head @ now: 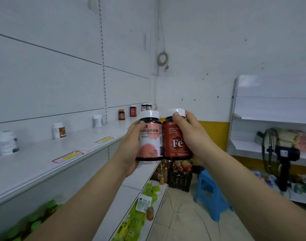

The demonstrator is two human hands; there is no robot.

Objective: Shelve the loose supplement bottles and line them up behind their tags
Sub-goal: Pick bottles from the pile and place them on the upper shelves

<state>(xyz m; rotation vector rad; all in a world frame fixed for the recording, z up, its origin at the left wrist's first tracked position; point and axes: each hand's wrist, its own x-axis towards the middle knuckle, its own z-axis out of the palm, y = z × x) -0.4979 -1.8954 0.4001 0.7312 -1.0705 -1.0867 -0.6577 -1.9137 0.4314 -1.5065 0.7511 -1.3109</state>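
1. Both loose bottles are held in the air just off the front edge of the shelf (44, 164), touching side by side. The left hand (131, 146) has its fingers clamped round the body of the pink-label bottle (150, 138). The right hand (188, 136) grips the red "Fe" bottle (174, 141), thumb at the neck under the white cap.
2. Mix-up risk: the two bottles look alike, dark with white caps and reddish labels. The print on the near tag (69, 156) and the far tag (105, 140) is too small to read, so either bottle could end up behind the wrong one.
3. Knock risk: with both hands full, setting one bottle down may swing the other into a standing bottle. The amber bottle (121, 114) and the red shelved bottle (133, 110) seem the likeliest to be hit.
4. Drop risk: the shelf looks glossy, so a bottle left close to the front lip could slide or tip off onto the lower shelf (141, 174).
5. The shelf is long and white and runs along the left wall to the corner. Bottles stand well apart along its back, and the tags lie at its front edge.
6. Elsewhere in the room, green packets (145, 206) lie on a lower shelf. A black crate (180, 180), a blue stool (211, 192) and a fan (277, 153) stand on the floor.
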